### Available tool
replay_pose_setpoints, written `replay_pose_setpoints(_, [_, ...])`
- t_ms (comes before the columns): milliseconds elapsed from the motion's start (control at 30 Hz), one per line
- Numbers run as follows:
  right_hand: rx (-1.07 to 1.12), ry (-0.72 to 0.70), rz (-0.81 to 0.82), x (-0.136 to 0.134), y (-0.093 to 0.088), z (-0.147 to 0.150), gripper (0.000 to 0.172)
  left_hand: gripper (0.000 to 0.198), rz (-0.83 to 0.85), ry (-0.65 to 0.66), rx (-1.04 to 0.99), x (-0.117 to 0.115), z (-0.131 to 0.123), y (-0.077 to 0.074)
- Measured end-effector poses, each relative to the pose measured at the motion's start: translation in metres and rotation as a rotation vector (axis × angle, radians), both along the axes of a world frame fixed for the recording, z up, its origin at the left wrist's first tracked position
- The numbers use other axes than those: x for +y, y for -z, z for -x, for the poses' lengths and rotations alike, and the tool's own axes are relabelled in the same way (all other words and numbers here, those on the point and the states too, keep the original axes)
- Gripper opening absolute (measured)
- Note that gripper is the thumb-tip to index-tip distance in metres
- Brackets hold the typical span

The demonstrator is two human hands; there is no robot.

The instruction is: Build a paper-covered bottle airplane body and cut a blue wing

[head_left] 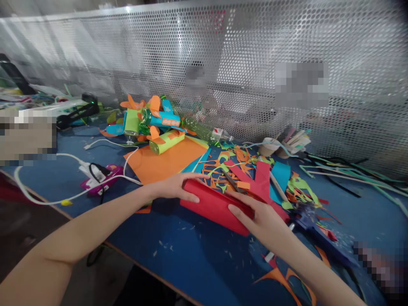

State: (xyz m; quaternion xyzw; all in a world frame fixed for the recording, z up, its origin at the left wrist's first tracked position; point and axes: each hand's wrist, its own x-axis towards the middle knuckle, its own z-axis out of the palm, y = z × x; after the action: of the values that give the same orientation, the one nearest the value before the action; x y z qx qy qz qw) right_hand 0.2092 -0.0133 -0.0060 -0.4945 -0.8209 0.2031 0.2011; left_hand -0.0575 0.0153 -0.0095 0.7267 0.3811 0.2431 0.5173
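Note:
A red sheet [213, 206], curled over into a loose roll, lies near the front of the blue table. My left hand [178, 187] closes on its left end, thumb in front and fingers behind. At the right end my right hand [256, 212] grips the same roll, with the thumb on its near face and the fingers over the top edge. Just behind the roll are a dark metal blade [232, 180], its other end hidden, and red strips [263, 178]. A blue glue gun [321, 238] lies to the right of my right forearm.
Bottle models wrapped in coloured paper [165, 119] stand at the back left, beside orange sheets [172, 159]. Paper scraps [223, 170] cover the middle. A purple power strip [103, 180] with white cables sits left. A perforated metal screen [143, 55] rises behind the blue table [178, 255].

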Motion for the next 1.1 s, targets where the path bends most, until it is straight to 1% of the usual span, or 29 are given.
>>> replay_pose_setpoints(67, [-0.015, -0.008, 0.007, 0.000, 0.000, 0.000, 0.045, 0.071, -0.017, 0.003, 0.004, 0.000, 0.001, 0.002])
replay_pose_setpoints(200, [-0.019, 0.010, 0.043, -0.001, -0.001, 0.001, 0.048, 0.071, -0.112, -0.022, 0.009, 0.001, 0.003, 0.007])
replay_pose_setpoints(233, [-0.012, 0.016, 0.050, -0.001, -0.001, 0.001, 0.048, 0.071, -0.094, -0.015, -0.009, 0.001, 0.003, 0.008])
replay_pose_setpoints(300, [0.010, 0.014, 0.062, -0.001, -0.002, 0.002, 0.047, 0.068, 0.002, 0.006, -0.082, 0.001, 0.003, 0.009])
replay_pose_setpoints(367, [0.028, 0.009, 0.070, -0.001, -0.002, 0.002, 0.046, 0.056, 0.115, 0.008, -0.178, 0.000, 0.002, 0.010])
replay_pose_setpoints(433, [0.039, 0.005, 0.059, 0.000, -0.001, 0.002, 0.045, 0.044, 0.186, -0.023, -0.245, 0.000, 0.001, 0.012])
replay_pose_setpoints(500, [0.048, 0.006, 0.039, 0.001, 0.001, 0.001, 0.044, 0.039, 0.213, -0.072, -0.259, 0.001, 0.001, 0.013])
replay_pose_setpoints(567, [0.053, 0.006, 0.035, 0.002, 0.002, 0.000, 0.045, 0.037, 0.225, -0.088, -0.260, 0.004, 0.001, 0.013])
replay_pose_setpoints(733, [0.048, 0.005, 0.051, 0.002, 0.003, -0.001, 0.048, 0.039, 0.343, -0.026, -0.376, 0.010, 0.000, 0.015])
replay_pose_setpoints(900, [0.050, 0.004, 0.071, 0.002, -0.003, -0.001, 0.048, 0.030, 0.394, -0.075, -0.413, 0.013, 0.002, 0.019])
replay_pose_setpoints(1000, [0.060, -0.013, 0.087, 0.002, -0.006, -0.001, 0.047, 0.030, 0.418, -0.072, -0.428, 0.014, 0.002, 0.021])
replay_pose_setpoints(1100, [0.076, -0.029, 0.105, 0.002, -0.004, 0.000, 0.045, 0.031, 0.442, -0.078, -0.460, 0.014, 0.000, 0.020])
